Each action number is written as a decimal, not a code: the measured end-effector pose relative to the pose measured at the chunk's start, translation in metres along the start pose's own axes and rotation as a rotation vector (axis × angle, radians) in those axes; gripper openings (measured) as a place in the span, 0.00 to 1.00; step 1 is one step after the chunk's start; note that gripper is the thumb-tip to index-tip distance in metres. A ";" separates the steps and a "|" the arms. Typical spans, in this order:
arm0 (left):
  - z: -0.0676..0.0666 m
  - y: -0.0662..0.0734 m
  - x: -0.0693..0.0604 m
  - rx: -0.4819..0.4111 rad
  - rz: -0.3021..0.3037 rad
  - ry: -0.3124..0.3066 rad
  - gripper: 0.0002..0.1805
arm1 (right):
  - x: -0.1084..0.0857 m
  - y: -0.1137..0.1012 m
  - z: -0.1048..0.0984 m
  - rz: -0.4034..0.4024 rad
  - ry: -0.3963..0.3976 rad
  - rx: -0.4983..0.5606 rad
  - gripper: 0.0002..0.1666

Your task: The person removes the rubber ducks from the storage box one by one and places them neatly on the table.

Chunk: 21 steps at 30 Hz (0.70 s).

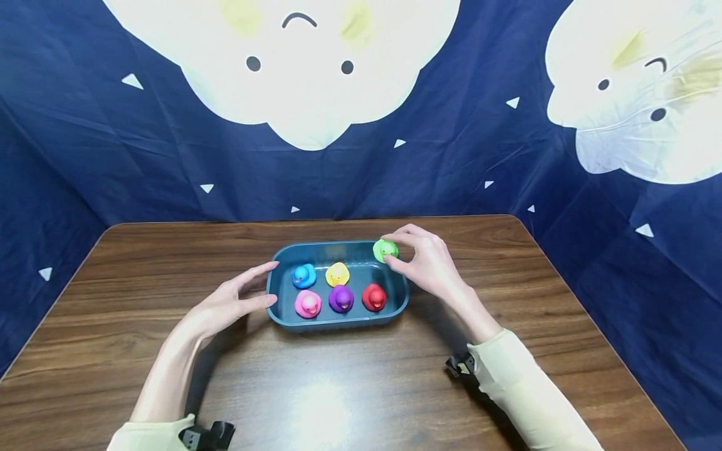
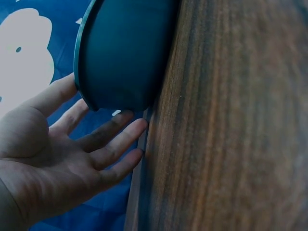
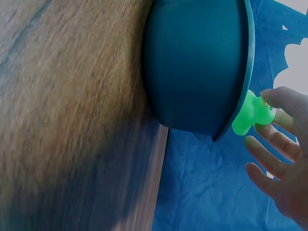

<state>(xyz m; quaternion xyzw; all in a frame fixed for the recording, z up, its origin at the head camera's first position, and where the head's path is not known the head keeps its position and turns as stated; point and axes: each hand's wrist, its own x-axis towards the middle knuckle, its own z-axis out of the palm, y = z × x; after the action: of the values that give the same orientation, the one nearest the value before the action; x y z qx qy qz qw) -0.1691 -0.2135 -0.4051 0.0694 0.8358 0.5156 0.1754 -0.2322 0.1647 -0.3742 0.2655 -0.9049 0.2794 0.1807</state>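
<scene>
A dark teal oblong tub (image 1: 338, 324) stands on the table, holding several rubber ducks. Blue (image 1: 304, 275) and yellow (image 1: 337, 274) ducks sit toward its back; pink (image 1: 308, 304), purple (image 1: 341, 299) and red (image 1: 374, 297) ones sit along the front. Between thumb and fingers, my right hand (image 1: 423, 260) pinches a green rubber duck (image 1: 385, 250) over the tub's back right corner. In the right wrist view the green duck (image 3: 254, 114) shows just above the rim. My left hand (image 1: 231, 300) touches the tub's left end with fingers spread, thumb at the rim in the left wrist view.
The brown wood-grain table (image 1: 225, 388) extends around the tub. Behind it and at the sides hangs a dark blue cloth (image 1: 169, 169) with white clouds and small triangles. Each wrist carries a small black camera mount (image 1: 210, 435).
</scene>
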 end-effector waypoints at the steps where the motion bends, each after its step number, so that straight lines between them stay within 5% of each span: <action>1: 0.000 0.000 0.000 0.000 0.001 0.000 0.41 | 0.000 0.001 0.000 0.001 0.003 0.003 0.19; 21: 0.000 0.000 -0.002 -0.004 0.035 0.005 0.40 | -0.003 0.016 -0.011 0.013 0.017 0.037 0.20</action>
<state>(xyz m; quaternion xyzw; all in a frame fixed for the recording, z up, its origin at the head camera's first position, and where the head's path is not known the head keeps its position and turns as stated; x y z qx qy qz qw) -0.1672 -0.2137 -0.4045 0.0822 0.8340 0.5203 0.1643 -0.2371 0.1836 -0.3733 0.2605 -0.8997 0.2995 0.1818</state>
